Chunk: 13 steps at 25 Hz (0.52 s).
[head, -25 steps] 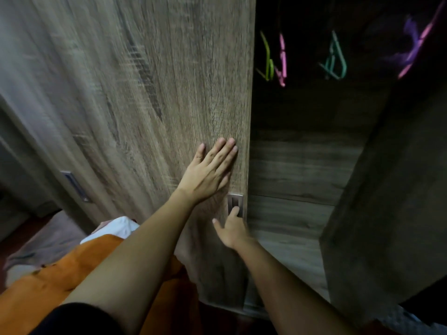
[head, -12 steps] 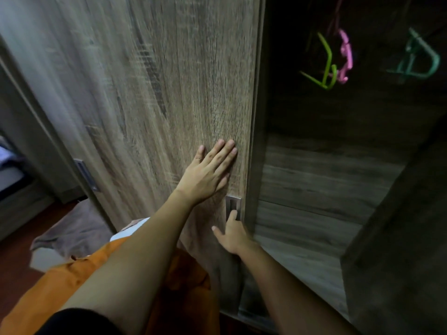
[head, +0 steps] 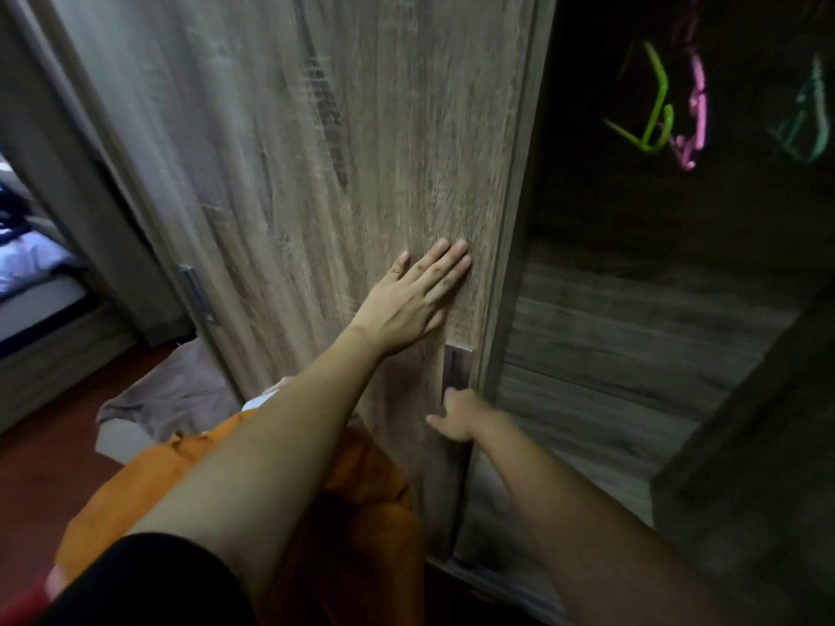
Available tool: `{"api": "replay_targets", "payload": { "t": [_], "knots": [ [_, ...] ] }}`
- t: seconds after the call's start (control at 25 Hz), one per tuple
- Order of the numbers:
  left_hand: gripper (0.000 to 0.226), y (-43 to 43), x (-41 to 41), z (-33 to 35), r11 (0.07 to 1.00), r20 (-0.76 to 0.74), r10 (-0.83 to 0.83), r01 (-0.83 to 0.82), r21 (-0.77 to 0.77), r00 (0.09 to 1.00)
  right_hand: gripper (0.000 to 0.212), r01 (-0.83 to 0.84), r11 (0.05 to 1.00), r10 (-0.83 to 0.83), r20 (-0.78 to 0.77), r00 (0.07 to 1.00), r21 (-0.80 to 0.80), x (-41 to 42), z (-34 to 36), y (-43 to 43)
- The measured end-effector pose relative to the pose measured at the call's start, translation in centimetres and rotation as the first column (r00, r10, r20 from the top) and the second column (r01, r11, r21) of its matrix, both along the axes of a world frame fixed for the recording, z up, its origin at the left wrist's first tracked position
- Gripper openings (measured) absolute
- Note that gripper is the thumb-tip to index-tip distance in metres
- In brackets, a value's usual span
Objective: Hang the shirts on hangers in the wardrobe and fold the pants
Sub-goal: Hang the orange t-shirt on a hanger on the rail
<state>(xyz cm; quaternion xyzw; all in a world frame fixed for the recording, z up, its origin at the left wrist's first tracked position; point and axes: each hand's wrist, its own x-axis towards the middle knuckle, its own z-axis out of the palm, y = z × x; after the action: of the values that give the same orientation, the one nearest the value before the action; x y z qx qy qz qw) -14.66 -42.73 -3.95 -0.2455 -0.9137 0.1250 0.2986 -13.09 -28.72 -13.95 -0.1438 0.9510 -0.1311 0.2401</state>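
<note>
A wood-grain sliding wardrobe door [head: 343, 173] fills the middle of the view. My left hand [head: 406, 305] presses flat on it with straight fingers, near its right edge. My right hand [head: 456, 417] is lower, its fingers hooked into the recessed metal handle [head: 454, 368]. To the right the wardrobe interior [head: 632, 336] is dark. Green [head: 650, 115], pink [head: 693, 119] and teal [head: 809, 124] hangers hang bare inside, at the upper right. An orange garment [head: 140, 481] lies below my left arm, with a brown cloth [head: 176, 390] and a bit of white fabric behind it.
A second wooden door panel [head: 759, 445] stands at the lower right. Another metal handle [head: 196, 293] shows on the door's left edge. A bed with light bedding [head: 31, 264] sits at the far left beyond a dark red floor [head: 49, 445].
The door has slid left with both hands on it, so more of the wardrobe interior shows. The view has swung left; the hangers now sit further right and a bed has appeared.
</note>
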Motion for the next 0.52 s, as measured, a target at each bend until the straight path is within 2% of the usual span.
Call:
{"api": "replay_targets", "payload": {
  "t": [0.08,0.12,0.2,0.32,0.44,0.52],
  "knots": [
    [0.073,-0.7,2.5,0.7,0.996,0.161,0.079,-0.086,0.038,0.984,0.053,-0.158,0.978,0.150,0.067,0.986,0.133,0.8,1.2,-0.1],
    [0.073,-1.6,4.1,0.8,0.984,0.228,0.143,-0.162,0.068,0.963,0.047,-0.187,0.975,0.184,0.035,0.982,0.120,1.4,1.8,-0.4],
    [0.069,-3.9,7.5,0.8,0.936,0.298,0.271,-0.322,0.139,0.915,0.035,-0.187,0.982,0.185,-0.109,0.977,-0.008,2.9,3.0,-1.7],
    [0.066,-8.7,12.7,-0.1,0.820,0.455,0.347,-0.501,0.276,0.820,0.033,-0.257,0.940,0.185,-0.296,0.937,-0.226,5.0,4.3,-4.8],
    [0.066,-13.4,18.4,-2.4,0.687,0.597,0.385,-0.651,0.324,0.704,0.042,-0.321,0.875,0.223,-0.286,0.932,-0.363,7.8,4.1,-8.7],
    [0.068,-15.0,21.9,-4.6,0.592,0.688,0.396,-0.742,0.314,0.608,0.054,-0.361,0.868,0.277,-0.271,0.922,-0.342,9.4,3.3,-11.0]
  ]
}}
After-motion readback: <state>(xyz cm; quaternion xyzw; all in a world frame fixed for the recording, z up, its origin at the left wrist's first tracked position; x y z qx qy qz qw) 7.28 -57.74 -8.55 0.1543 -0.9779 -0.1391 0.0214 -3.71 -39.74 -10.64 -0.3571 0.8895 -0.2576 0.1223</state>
